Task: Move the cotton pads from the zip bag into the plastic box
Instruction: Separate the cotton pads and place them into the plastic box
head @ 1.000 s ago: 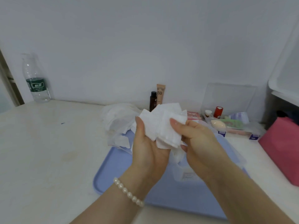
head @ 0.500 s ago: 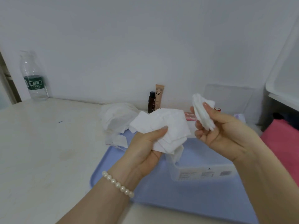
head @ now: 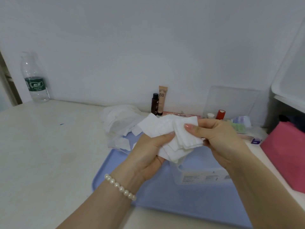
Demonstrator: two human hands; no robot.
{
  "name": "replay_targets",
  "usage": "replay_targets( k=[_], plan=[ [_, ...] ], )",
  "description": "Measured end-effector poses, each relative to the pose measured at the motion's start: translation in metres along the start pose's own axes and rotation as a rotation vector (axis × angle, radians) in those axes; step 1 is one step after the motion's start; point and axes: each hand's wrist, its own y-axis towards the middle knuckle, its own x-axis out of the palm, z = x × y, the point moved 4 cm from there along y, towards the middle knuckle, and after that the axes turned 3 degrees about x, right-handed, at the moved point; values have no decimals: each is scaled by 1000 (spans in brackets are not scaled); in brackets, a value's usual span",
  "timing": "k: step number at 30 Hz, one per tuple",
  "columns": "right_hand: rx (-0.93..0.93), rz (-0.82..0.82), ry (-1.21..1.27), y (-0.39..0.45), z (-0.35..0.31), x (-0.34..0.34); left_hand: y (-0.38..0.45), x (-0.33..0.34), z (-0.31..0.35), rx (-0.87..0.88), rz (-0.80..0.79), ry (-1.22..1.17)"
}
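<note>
Pads: I see a loose white stack of cotton pads (head: 166, 133) held up between both hands, above the box.
Left hand (head: 148, 154): I read it as cupped under the stack, thumb curled over the front pads, so it grips them. A pearl bracelet (head: 119, 187) sits on that wrist.
Right hand (head: 219, 138): thumb pressed on the right-hand pads, fingers curled behind them; it pinches that part of the stack.
Box (head: 198, 176): clear plastic, just below the grip on the tray, partly hidden by the pads; I cannot tell what it holds.
Bag (head: 122, 126): crumpled zip bag left of the grip, beyond the left hand, with white pads inside.
Tray (head: 165, 195): blue, under both hands.
Behind the grip: a dark bottle (head: 155, 104) and a BB tube (head: 162, 100) at the wall.
</note>
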Motion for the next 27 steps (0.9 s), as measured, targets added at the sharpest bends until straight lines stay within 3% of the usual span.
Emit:
replay_targets(
  k=[7,15,17,22,27],
  plan=[
    [-130,119,-134,-2,-2,2,1,1,2,2,-25,-30],
    [-403,202,-266,-6,-8,4,1,0,4,-18,5,-166],
    [-561,240,-323,-12,-11,7,1,0,3,-35,8,-192],
    [-1157,414,-690,-26,-11,16,4,-6,0,-79,68,-229],
    [-1368,414,-886,-35,-6,25,5,-9,-3,-102,104,-260]
  ],
)
